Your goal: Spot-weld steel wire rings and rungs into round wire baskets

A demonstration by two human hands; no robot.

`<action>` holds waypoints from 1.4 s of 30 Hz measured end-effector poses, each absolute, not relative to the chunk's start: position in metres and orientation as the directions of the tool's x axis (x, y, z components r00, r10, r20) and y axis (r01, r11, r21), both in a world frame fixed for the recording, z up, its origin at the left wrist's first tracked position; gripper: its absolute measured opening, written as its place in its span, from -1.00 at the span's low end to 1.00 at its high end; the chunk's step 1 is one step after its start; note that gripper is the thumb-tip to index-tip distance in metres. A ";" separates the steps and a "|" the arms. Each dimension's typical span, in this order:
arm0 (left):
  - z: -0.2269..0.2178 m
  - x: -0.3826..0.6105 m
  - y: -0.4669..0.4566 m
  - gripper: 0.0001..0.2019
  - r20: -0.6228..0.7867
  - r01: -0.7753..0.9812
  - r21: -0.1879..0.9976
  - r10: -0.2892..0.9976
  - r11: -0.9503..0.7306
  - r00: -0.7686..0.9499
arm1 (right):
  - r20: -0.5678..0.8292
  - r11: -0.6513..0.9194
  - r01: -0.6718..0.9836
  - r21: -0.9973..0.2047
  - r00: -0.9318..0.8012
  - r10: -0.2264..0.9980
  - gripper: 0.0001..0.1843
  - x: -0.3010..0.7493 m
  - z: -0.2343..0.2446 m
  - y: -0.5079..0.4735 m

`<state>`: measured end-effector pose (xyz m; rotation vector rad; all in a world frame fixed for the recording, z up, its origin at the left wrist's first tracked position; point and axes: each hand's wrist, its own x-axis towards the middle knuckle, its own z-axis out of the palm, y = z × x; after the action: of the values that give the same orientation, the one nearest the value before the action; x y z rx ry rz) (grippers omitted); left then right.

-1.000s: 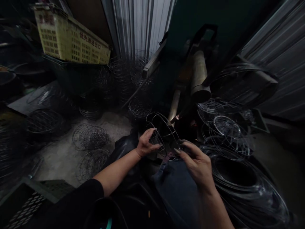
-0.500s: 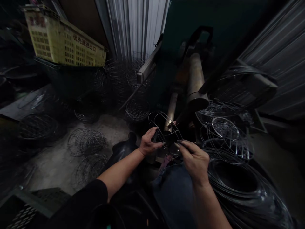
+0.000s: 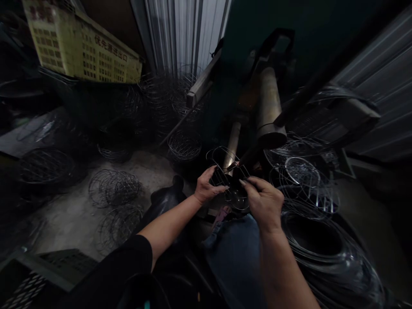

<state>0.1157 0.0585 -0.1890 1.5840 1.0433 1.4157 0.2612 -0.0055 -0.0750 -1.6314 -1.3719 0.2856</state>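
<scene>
A round frame of thin bent wire (image 3: 222,176) is held between my hands, against the end of the lower metal cylinder (image 3: 232,148) of a dark green machine (image 3: 247,25). My left hand (image 3: 207,186) grips its left side, thumb and fingers curved around the wires. On the right side, my right hand (image 3: 265,199) pinches a wire between thumb and fingers. A small reddish bright spot shows where the frame meets the machine's dark arm. Above it juts a thicker cylinder (image 3: 269,103). Poor light hides part of the frame.
Round wire frames (image 3: 117,186) lie on the floor to the left, more stacked by the corrugated wall. A yellow crate (image 3: 86,49) sits atop a dark bin. Wire rings (image 3: 302,171) and a large wire coil (image 3: 341,257) stand at right. A grey-green crate (image 3: 61,268) is at lower left.
The view has shifted slightly. Both hands have moved a little to the right with the wire frame, which has turned slightly against the metal cylinder. Both hands keep their hold.
</scene>
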 end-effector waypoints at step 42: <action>-0.150 0.105 0.055 -0.64 -0.352 -0.405 0.812 0.906 0.420 0.234 | -0.145 -0.202 0.212 -0.956 0.256 0.956 -0.61 0.296 -0.059 -0.044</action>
<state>0.1047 0.0545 -0.1501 0.6508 0.9354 0.9920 0.2965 -0.0439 -0.0592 -1.6193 -1.1047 1.0294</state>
